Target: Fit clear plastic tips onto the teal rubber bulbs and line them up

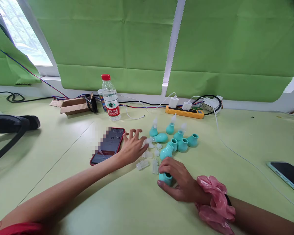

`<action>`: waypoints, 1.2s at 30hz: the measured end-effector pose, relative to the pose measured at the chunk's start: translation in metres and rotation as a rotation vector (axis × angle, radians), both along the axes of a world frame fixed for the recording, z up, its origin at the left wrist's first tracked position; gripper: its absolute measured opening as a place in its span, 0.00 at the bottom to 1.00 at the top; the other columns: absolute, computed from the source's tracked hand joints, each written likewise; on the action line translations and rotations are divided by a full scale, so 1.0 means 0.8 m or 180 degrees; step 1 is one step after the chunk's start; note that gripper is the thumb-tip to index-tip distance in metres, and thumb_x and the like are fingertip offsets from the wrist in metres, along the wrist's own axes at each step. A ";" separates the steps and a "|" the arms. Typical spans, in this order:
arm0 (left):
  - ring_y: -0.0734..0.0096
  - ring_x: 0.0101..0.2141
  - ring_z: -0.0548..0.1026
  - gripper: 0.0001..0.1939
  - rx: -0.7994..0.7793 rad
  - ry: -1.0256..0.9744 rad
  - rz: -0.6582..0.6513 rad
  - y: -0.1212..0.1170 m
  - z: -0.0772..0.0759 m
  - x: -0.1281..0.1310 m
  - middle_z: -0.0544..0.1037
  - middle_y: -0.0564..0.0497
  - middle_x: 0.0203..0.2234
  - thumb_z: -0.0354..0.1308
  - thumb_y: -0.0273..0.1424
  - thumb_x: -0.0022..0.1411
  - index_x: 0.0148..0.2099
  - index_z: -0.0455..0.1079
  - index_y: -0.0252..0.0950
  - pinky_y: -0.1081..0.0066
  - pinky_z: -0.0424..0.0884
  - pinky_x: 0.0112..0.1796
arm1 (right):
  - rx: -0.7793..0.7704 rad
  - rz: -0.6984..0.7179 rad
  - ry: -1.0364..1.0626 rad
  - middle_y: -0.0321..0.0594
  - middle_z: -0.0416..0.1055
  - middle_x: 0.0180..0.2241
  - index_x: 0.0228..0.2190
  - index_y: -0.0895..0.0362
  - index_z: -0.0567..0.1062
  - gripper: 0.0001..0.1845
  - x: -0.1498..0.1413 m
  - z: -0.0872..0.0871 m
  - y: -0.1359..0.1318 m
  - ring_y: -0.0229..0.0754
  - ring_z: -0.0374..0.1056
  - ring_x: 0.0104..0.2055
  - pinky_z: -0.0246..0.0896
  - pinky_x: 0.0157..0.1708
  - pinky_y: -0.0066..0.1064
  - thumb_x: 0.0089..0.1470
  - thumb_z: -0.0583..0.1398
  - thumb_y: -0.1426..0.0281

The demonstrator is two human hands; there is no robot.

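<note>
My left hand [133,147] is at the heap's left side, thumb and index finger closed on the translucent nozzle [150,140] of a teal rubber bulb [161,137] lying on its side. Its other fingers are raised and bent. My right hand [180,179], a pink scrunchie at the wrist, has thumb and fingers around another teal bulb [164,178] that stands with its dark opening up. Between the hands lie several loose translucent plastic pieces [155,165]. Behind are more open bulbs [182,144] and a few bulbs with clear tips fitted [170,128].
A phone [109,145] in a red case lies beside my left hand. Farther back are a water bottle [110,101], a cardboard box [74,106] and an orange power strip [185,112] with chargers. Another phone [287,176] is at right, a black headset-like object [12,125] at left.
</note>
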State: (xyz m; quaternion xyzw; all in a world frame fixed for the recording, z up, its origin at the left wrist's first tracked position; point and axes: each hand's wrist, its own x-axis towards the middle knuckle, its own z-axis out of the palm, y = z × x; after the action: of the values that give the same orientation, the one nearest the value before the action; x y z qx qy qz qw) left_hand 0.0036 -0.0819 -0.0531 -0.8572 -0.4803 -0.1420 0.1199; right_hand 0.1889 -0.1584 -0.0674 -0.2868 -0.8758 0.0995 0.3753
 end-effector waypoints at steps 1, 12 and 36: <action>0.52 0.45 0.55 0.13 -0.0042 -0.0046 0.0002 0.002 -0.001 -0.001 0.60 0.42 0.47 0.45 0.37 0.59 0.42 0.66 0.39 0.53 0.54 0.37 | 0.0019 -0.0014 -0.0069 0.39 0.64 0.27 0.31 0.56 0.62 0.08 0.000 0.000 0.000 0.40 0.60 0.30 0.58 0.29 0.33 0.46 0.56 0.72; 0.67 0.38 0.65 0.11 -0.0198 -0.1208 -0.0478 -0.025 0.050 -0.001 0.72 0.52 0.33 0.45 0.34 0.61 0.34 0.66 0.36 0.62 0.51 0.37 | 0.0192 -0.0207 0.0386 0.42 0.63 0.34 0.34 0.55 0.62 0.15 0.001 0.001 0.006 0.44 0.60 0.38 0.60 0.36 0.39 0.43 0.60 0.73; 0.73 0.26 0.72 0.09 -0.2762 -0.4236 -0.0692 -0.058 0.075 0.011 0.75 0.49 0.27 0.59 0.31 0.48 0.32 0.71 0.30 0.73 0.73 0.28 | 0.0330 -0.0491 0.0516 0.44 0.59 0.34 0.40 0.57 0.59 0.26 0.012 -0.002 0.003 0.50 0.59 0.37 0.53 0.35 0.45 0.34 0.54 0.69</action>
State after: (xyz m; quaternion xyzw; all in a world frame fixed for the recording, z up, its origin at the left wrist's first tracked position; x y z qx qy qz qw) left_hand 0.0123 -0.1284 0.0066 -0.6049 -0.3772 -0.4349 -0.5502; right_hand 0.1983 -0.1558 -0.0687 -0.3245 -0.8220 0.0479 0.4656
